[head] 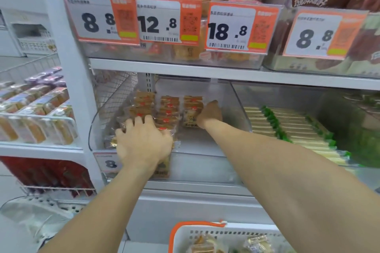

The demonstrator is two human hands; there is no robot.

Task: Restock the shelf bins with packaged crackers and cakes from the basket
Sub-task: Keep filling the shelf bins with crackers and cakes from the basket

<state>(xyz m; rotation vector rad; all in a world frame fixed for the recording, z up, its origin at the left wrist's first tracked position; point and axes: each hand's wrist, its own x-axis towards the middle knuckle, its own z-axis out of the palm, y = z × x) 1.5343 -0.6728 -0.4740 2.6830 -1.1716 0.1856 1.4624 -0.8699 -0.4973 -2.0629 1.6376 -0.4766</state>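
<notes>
Both arms reach into a clear plastic shelf bin (239,107) on the lower shelf. Rows of brown cake packets (167,109) with red labels stand in it. My left hand (144,141) grips a stack of these packets at the bin's front left, fingers curled over their tops. My right hand (210,114) is deeper in, against the rightmost row of packets (192,107); its fingers are hidden behind the hand. A white basket with an orange rim (174,232) sits at the bottom edge, with wrapped cakes (205,244) inside.
Price tags (160,20) hang on the bins of the upper shelf (205,70). A neighbouring bin holds green-and-cream packets (287,127). A wire rack with packaged snacks (37,113) stands at the left, beyond a white shelf upright (70,68).
</notes>
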